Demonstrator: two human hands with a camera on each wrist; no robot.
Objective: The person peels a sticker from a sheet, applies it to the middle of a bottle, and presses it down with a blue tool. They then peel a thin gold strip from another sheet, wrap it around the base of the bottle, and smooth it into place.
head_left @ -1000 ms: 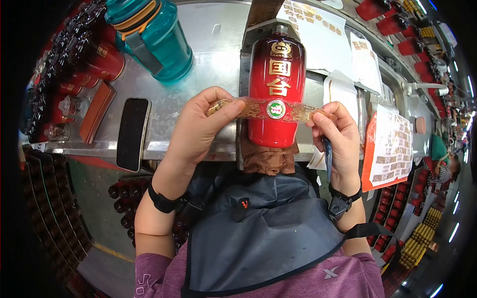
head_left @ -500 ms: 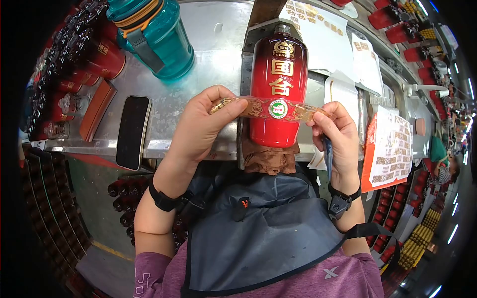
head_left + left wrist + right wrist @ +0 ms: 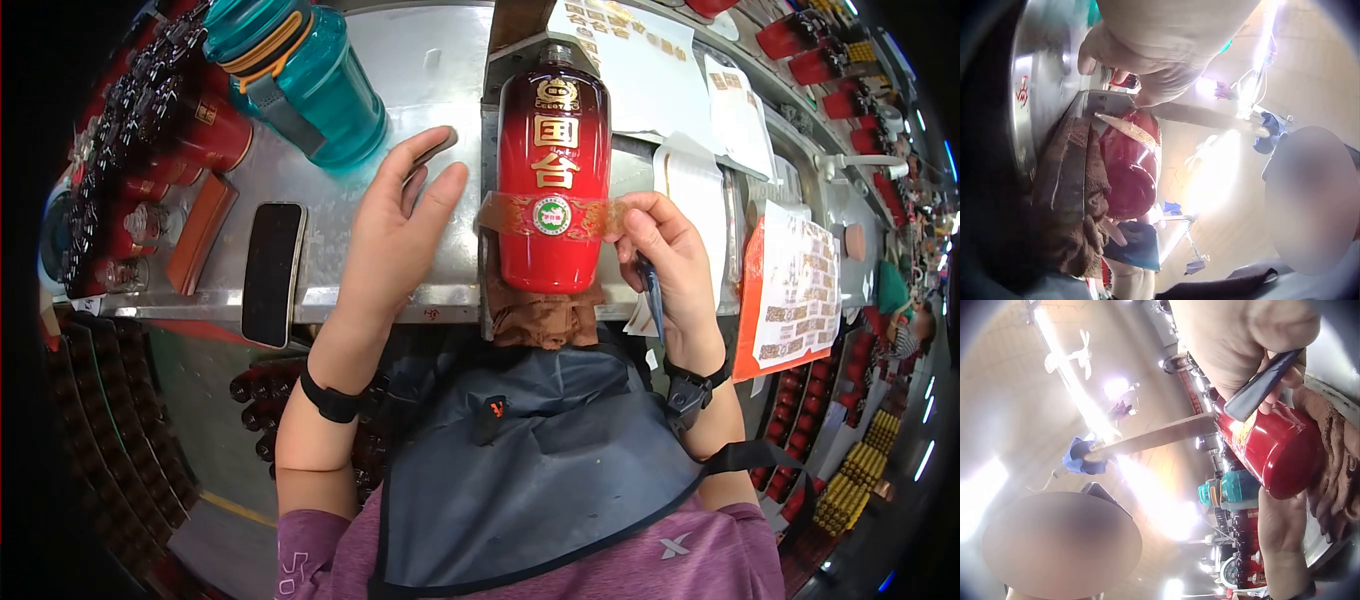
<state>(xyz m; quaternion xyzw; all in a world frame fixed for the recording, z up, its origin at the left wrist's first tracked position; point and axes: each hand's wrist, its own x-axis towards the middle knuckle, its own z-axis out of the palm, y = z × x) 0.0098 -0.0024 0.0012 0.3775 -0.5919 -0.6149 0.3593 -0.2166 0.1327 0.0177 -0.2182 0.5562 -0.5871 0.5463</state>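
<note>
A red bottle [image 3: 553,262] with gold characters lies on its back on a brown cloth [image 3: 545,322], neck pointing away. Across its lower body runs a clear label strip [image 3: 582,217] with gold pattern and a green-and-white round emblem. The strip's left end sticks out past the bottle's side. My right hand [image 3: 672,245] pinches the right end between thumb and finger. That same hand also keeps a flat dark-blue blade-like tool [image 3: 1260,387] against its palm. Left of the bottle, my left hand [image 3: 398,225] hovers with thumb and fingers apart, a greyish patch at one fingertip.
A teal water jug [image 3: 335,110], a phone [image 3: 270,270] and a brown case [image 3: 200,235] occupy the left of the metal table [image 3: 430,90]. Many red bottles [image 3: 215,130] crowd the far left. Label sheets [image 3: 795,290] lie at the right, some on an orange-red folder.
My left hand has let go of the strip's left end and moved left, its fingers spread. The strip now lies against the bottle's front; my right hand keeps its end.
</note>
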